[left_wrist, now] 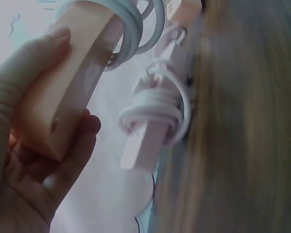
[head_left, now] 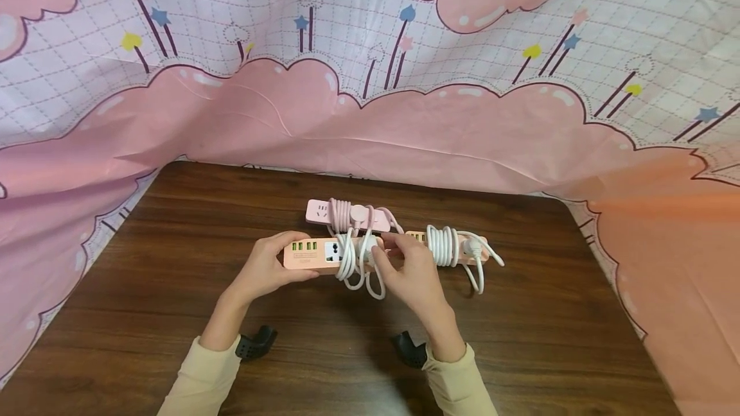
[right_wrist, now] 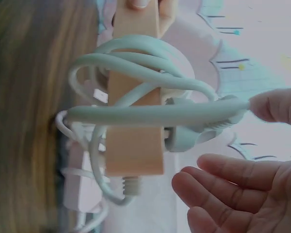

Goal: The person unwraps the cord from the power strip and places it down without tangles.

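Note:
My left hand (head_left: pixel 268 266) grips the left end of a peach power strip (head_left: pixel 303 258), thumb on one side and fingers on the other. The strip is held above the table; its face has several green USB ports and a socket. A white cord (head_left: pixel 347 260) winds around its right part. In the right wrist view a white plug (right_wrist: pixel 182 138) sticks into the strip's face near that end. My right hand (head_left: pixel 415 268) is at this end; its thumb touches the cord near the back of the plug, while the other fingers stay apart from it, loosely extended.
A pink power strip (head_left: pixel 317 210) wrapped in its pink cord lies behind the held one. To the right rests another peach strip (head_left: pixel 483 250) with a coiled white cord. The dark wooden table (head_left: pixel 191 230) ends at a patterned pink curtain (head_left: pixel 370 133).

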The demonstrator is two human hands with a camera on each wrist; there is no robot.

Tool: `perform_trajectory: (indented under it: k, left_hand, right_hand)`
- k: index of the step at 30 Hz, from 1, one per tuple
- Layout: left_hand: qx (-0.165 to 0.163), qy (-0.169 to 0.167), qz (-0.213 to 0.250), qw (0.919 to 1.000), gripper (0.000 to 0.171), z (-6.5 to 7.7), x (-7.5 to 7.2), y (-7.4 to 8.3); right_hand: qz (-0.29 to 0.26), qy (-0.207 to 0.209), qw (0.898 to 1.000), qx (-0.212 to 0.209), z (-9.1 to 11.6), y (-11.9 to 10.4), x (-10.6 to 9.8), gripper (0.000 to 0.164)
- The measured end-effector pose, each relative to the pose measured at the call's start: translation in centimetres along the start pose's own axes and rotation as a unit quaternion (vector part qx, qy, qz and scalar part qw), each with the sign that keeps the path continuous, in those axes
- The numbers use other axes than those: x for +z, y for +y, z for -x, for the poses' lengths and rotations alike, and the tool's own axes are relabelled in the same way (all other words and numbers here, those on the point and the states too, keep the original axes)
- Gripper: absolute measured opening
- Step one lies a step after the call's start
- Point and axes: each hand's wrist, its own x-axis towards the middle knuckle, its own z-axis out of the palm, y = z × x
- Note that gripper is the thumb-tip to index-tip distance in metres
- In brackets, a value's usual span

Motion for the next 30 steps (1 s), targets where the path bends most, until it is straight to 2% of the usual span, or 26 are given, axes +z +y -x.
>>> perform_trajectory:
  k: [12, 18, 30]
  left_hand:
    - [0.043, 0.002, 0.060, 0.9973, 0.056, -2.3, 3.0, 2.6]
    - [0.063, -0.001, 0.058, 0.9963, 0.056, -3.3, 4.1, 3.8]
    - [0.099, -0.002, 0.039, 0.9943, 0.054, -3.9, 5.2, 5.8]
  right_hand:
    - [0.101, 0.006, 0.994, 0.045, 0.9, -1.1, -4.1, 0.031]
    - [0.139, 0.011, 0.988, 0.063, 1.0, -1.0, -5.3, 0.029]
    - [0.132, 0.013, 0.985, 0.111, 1.4, -0.3, -6.1, 0.028]
